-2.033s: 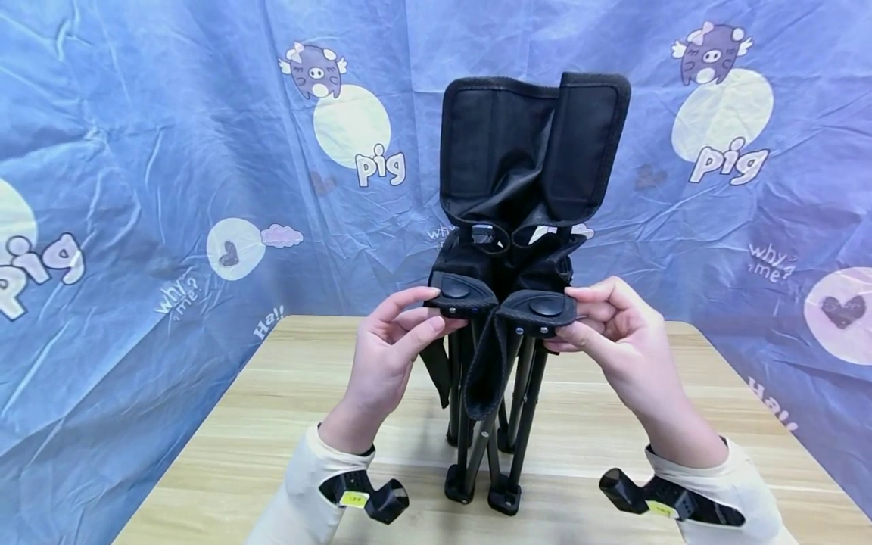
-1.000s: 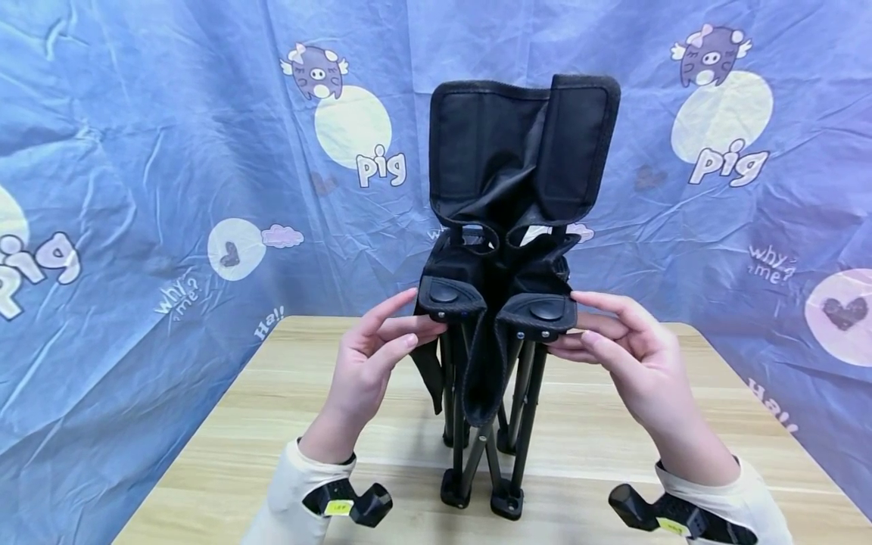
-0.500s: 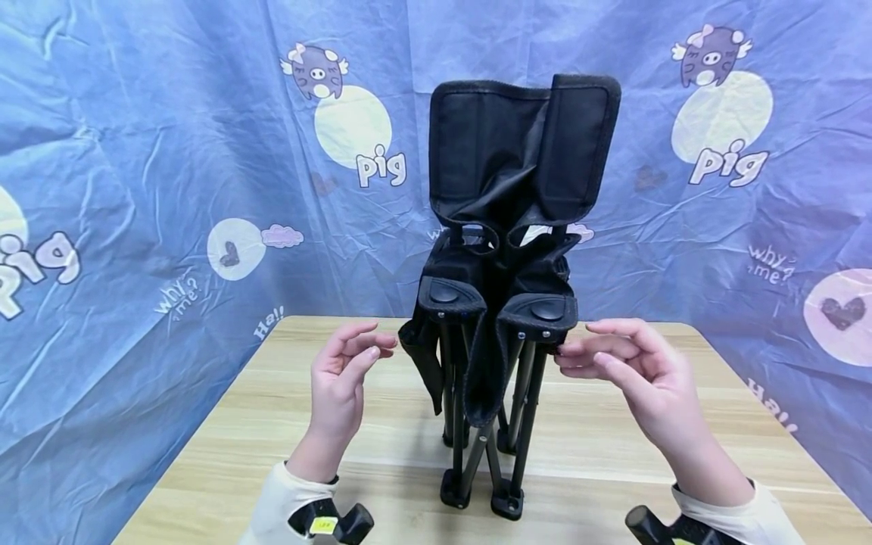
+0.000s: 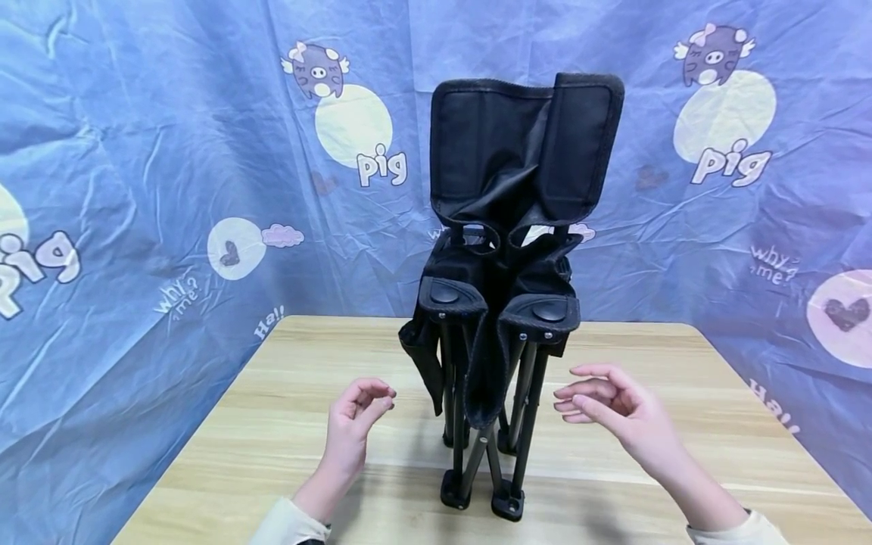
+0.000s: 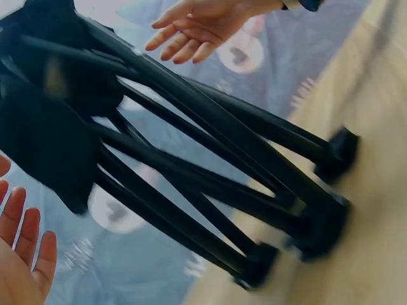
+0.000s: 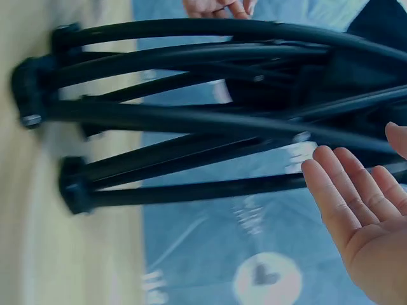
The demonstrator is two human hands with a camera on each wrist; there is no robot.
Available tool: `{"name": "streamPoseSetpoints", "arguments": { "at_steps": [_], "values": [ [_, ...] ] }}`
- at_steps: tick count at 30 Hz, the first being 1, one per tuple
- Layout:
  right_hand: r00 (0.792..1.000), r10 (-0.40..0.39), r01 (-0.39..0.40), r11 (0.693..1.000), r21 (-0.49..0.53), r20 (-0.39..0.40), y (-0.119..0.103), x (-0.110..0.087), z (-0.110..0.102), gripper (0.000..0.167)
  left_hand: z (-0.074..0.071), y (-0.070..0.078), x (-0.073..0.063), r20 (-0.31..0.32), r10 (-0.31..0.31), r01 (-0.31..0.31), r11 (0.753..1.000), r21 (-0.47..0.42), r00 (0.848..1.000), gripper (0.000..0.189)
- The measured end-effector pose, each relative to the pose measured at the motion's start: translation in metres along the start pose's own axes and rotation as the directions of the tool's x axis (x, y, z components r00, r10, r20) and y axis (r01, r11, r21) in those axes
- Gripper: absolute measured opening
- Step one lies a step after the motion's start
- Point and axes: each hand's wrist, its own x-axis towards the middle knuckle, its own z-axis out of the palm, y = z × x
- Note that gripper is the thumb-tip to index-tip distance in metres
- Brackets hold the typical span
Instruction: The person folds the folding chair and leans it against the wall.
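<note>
A small black folding chair [image 4: 521,151], partly folded, stands upright on the table, its backrest raised and its seat fabric sagging in the middle. Its thin metal legs [image 5: 222,136] run close together down to black plastic feet [image 4: 507,501]. To the chair's left, apart from it, my left hand [image 4: 354,424] hovers with fingers loosely bent and nothing held. On the other side my right hand [image 4: 623,409] is also off the chair, fingers relaxed and nothing in them. The right wrist view shows this right hand [image 6: 362,216] with its palm turned up beside the legs.
The chair rests on a light wooden table [image 4: 272,393] with rounded far corners. Behind and at both sides hangs a blue cloth backdrop [image 4: 170,151] printed with pigs and words. A black fabric pouch [image 4: 424,367] hangs at the chair's left side.
Both hands have let go of the chair's front seat corners and moved down and outward. The chair shifted slightly left and its front corners spread a little apart before the release.
</note>
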Motion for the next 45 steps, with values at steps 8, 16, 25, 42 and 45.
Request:
{"name": "streamPoseSetpoints", "arguments": {
  "at_steps": [8, 16, 25, 42, 45],
  "values": [
    [0.966, 0.258, -0.260, 0.963, -0.071, -0.027, 0.028, -0.032, -0.002, 0.041, -0.012, -0.027, -0.022, 0.133, -0.327, 0.314, 0.943, 0.108, 0.936, 0.032],
    [0.892, 0.431, -0.434, 0.901, -0.013, 0.134, 0.058, -0.052, 0.004, 0.044, -0.011, -0.048, -0.036, 0.311, -0.502, 0.475, 0.865, 0.166, 0.807, 0.054],
    [0.808, 0.543, -0.569, 0.820, 0.063, 0.229, 0.079, -0.060, 0.020, 0.050, -0.006, -0.066, -0.042, 0.419, -0.492, 0.435, 0.871, 0.230, 0.763, 0.063],
    [0.815, 0.524, -0.554, 0.830, 0.069, 0.247, 0.104, -0.066, 0.043, 0.061, 0.004, -0.078, -0.043, 0.463, -0.467, 0.408, 0.884, 0.228, 0.753, 0.060],
    [0.806, 0.543, -0.569, 0.821, 0.056, 0.235, 0.104, -0.066, 0.045, 0.060, 0.005, -0.079, -0.042, 0.464, -0.468, 0.394, 0.884, 0.252, 0.752, 0.059]
  ]
}}
